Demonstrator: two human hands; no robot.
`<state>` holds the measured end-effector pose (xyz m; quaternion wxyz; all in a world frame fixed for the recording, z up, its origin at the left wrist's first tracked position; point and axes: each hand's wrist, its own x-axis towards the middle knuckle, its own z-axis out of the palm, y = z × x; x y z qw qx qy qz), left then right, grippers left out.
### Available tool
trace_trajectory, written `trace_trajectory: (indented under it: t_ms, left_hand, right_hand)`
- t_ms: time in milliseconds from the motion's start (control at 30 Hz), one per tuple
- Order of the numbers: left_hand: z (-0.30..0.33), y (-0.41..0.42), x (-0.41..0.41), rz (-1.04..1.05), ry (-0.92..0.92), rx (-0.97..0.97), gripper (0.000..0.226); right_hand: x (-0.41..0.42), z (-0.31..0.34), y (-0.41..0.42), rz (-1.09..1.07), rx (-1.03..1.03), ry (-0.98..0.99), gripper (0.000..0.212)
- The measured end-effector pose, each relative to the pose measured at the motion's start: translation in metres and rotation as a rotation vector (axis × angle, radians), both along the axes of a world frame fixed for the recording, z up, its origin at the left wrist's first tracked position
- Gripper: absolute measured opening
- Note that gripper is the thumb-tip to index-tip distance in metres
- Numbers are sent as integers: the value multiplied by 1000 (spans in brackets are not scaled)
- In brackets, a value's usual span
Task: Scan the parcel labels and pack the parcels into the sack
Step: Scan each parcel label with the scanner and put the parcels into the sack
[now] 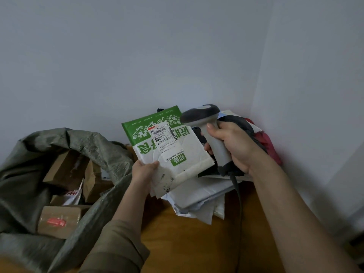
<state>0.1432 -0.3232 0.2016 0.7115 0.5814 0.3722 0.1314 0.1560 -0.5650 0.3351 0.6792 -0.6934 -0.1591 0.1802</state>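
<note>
From the head view, the left hand (144,170) is pinching a green-and-white parcel (169,148) by its lower corner (label (165,137) facing up), above the floor beside the open sack (102,154). The right hand (229,146) is gripping the scanner (208,131), its head just beside the label.

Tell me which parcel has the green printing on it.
The green-and-white mailer pinched in the left hand, label facing the scanner. The parcels in the sack are brown boxes.
</note>
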Motion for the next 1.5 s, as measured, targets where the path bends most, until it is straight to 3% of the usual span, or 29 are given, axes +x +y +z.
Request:
trace_trajectory:
  t_ms: [233, 533, 967, 1200, 1300, 1500]
  left_hand:
    - [3, 2, 4, 28, 38, 3, 28]
    - [7, -2, 5, 42, 83, -15, 36]
    - [8, -2, 1, 33, 64, -14, 32]
    - [15, 15, -17, 84, 21, -12, 27]
    - [20, 33, -32, 191, -15, -18, 30]
    - [15, 93, -78, 716, 22, -93, 46]
  right_hand:
    - [-12, 23, -9, 29, -43, -38, 24]
    - [-21, 33, -18, -18, -27, -3, 25]
    - [-24, 37, -18, -24, -2, -5, 26]
    - [-24, 31, 8, 75, 36, -3, 30]
    - [-24, 25, 29, 139, 85, 32, 33]
    - [-27, 8, 79, 153, 160, 166, 32]
